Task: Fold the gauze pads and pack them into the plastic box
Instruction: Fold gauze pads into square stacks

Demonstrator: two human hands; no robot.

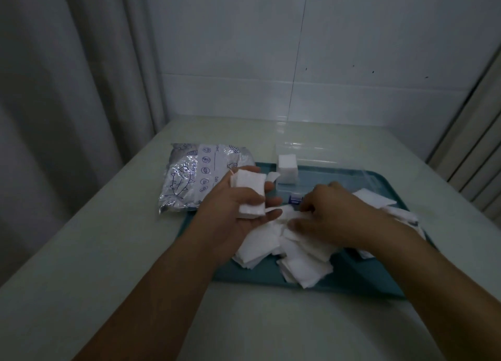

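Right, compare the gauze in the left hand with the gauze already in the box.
The gauze in the left hand is a short stack lying flat across the palm, under the thumb. The gauze in the box is a taller, squared block standing free against the box's left wall, touched by nothing. The hand's stack looks looser at its edges; the boxed block looks even. Both are white and folded.
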